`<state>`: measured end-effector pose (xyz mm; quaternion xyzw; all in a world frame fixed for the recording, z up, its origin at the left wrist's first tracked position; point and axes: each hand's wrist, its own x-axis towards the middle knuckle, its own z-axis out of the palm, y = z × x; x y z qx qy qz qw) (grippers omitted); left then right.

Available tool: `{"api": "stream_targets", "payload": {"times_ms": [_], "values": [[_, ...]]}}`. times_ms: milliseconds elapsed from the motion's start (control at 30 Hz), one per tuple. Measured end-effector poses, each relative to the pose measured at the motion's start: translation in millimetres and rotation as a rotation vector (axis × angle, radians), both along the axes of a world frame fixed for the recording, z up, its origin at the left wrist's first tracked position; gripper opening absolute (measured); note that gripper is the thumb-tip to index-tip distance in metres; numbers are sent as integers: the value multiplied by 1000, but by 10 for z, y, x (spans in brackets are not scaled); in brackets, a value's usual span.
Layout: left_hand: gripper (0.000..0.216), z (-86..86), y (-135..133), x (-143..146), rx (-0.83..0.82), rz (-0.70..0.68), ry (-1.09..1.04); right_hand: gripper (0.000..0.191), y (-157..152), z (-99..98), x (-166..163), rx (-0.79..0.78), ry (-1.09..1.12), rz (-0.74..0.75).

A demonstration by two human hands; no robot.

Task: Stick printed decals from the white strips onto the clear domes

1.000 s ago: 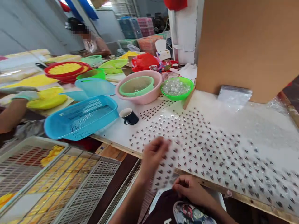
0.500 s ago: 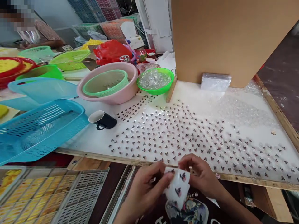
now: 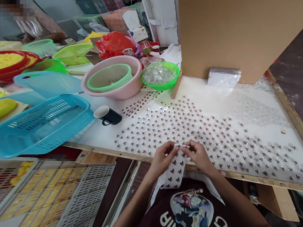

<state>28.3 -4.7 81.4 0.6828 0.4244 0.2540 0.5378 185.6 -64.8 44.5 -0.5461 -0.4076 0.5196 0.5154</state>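
My left hand (image 3: 163,157) and my right hand (image 3: 197,155) both pinch the top edge of a white sticker strip (image 3: 175,170) printed with small dark figures. The strip hangs down toward my lap, just in front of the table's wooden front edge (image 3: 236,176). Beyond my hands, the white tabletop (image 3: 101,135) is covered with several rows of small clear pieces carrying dark stickers (image 3: 189,129). More sticker sheets (image 3: 134,107) lie near a black mug.
A black mug (image 3: 109,115) lies on its side at left. A blue basket (image 3: 42,124), a pink bowl (image 3: 123,90) holding a green colander, and a green bowl of clear pieces (image 3: 159,75) stand behind. A cardboard panel (image 3: 236,34) rises at the back. Grey grid trays (image 3: 54,192) sit lower left.
My hands rose from my lap to the table's front edge and now hold the strip by its top, so it hangs longer. The view shifted slightly right.
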Motion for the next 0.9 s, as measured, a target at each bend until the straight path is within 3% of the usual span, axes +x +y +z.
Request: {"api": "stream_targets", "payload": {"times_ms": [233, 467, 700, 833, 900], "values": [[26, -43, 48, 13, -74, 21, -29, 29, 8, 26, 42, 47, -173, -71], [29, -193, 88, 24, -107, 64, -26, 16, -1, 5, 134, 234, -401, -131], [32, -218, 87, 75, -52, 26, 21, 16, 64, 58, 128, 184, -235, -223], [34, -247, 87, 108, -17, -14, 57, 40, 118, 68, 85, 187, -141, -141], [35, -256, 91, 119, 24, -32, 84, 43, 127, 66, 83, 173, -123, -133]]}}
